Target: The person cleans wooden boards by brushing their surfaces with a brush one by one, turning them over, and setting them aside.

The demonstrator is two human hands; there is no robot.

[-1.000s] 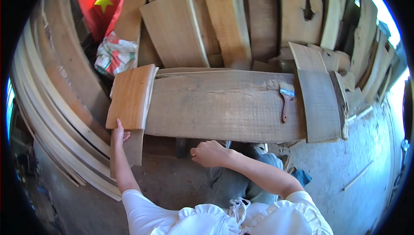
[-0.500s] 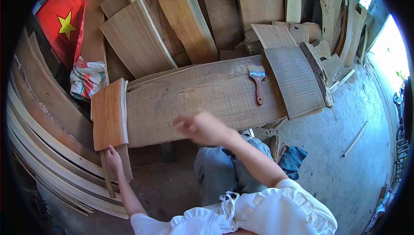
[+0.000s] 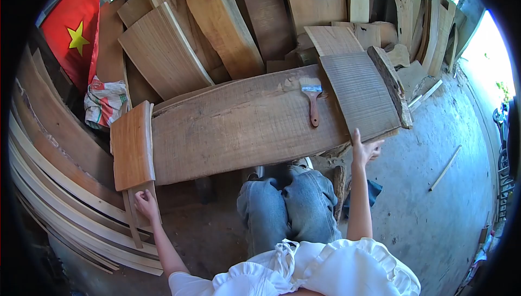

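A long brown plank (image 3: 233, 128) lies across in front of my knees. On its left end rests a smooth orange-brown board (image 3: 131, 147), with a narrower board (image 3: 142, 209) sticking out below it. My left hand (image 3: 145, 204) is at that lower board, fingers curled; what they hold, if anything, is too small to tell. At the plank's right end lies a ridged grey-brown board (image 3: 361, 95). My right hand (image 3: 366, 148) is at this board's near edge, thumb raised and the other fingers bent, partly below the edge. A brush (image 3: 313, 103) with a wooden handle lies on the plank.
Wooden slabs (image 3: 217, 19) lean along the back. Long curved boards (image 3: 65, 198) stand at the left, near a red flag (image 3: 70, 30) and a patterned sack (image 3: 106, 100). A thin stick (image 3: 445, 168) and a dark cloth (image 3: 370, 193) are on the floor at right.
My right hand has moved from above my knees to the near edge of the ridged board. My left hand has slid slightly below the orange-brown board. The view has turned to the right.
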